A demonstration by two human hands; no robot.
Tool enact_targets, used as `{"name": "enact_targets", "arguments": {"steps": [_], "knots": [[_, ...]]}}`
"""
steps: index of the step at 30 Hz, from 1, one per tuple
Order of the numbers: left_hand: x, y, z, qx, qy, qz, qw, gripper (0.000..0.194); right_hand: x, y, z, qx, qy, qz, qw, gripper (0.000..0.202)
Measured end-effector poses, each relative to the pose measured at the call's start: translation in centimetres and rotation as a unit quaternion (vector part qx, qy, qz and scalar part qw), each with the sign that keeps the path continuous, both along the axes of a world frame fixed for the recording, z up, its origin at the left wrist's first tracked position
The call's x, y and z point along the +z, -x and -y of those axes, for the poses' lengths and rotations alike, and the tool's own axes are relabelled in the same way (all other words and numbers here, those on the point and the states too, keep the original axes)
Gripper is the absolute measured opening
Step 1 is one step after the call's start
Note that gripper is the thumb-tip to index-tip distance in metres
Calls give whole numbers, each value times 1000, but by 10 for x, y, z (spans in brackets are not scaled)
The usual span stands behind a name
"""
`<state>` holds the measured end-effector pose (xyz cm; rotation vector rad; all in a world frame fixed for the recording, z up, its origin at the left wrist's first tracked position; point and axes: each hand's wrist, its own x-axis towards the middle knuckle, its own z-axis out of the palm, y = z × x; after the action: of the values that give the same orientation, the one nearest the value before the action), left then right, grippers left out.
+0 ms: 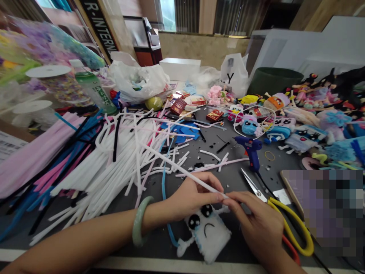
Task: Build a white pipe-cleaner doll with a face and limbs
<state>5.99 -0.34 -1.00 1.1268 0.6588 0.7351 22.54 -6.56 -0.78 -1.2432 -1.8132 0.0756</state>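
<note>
Between both hands a long white pipe cleaner (176, 166) slants up to the left, its near end pinched at the fingertips. My left hand (196, 194), with a pale green bangle at the wrist, is closed on it. My right hand (256, 220) pinches the same pipe cleaner near its end. Just below the hands lies a white fuzzy square doll (213, 239) with big black eyes and a frowning mouth; part of its top is hidden by my left hand. A blue pipe cleaner (168, 213) runs beside the doll's left arm.
Bundled white pipe cleaners (94, 179) spread across the left. Scissors (291, 224) with yellow and red handles lie by my right hand, below a blue glue gun (251, 148). A blurred-out flat device (327, 213) is at right. Finished dolls (305, 135) crowd the back right.
</note>
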Motion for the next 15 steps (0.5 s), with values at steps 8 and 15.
{"name": "enact_targets", "arguments": {"steps": [8,15], "knots": [[-9,-1,0,9,64,40,997,25,1,0,-2,11,-3,-4,1000,12],[-5,-2,-3,44,128,78,988,26,-3,1,-3,-5,-17,2,1000,8]]}}
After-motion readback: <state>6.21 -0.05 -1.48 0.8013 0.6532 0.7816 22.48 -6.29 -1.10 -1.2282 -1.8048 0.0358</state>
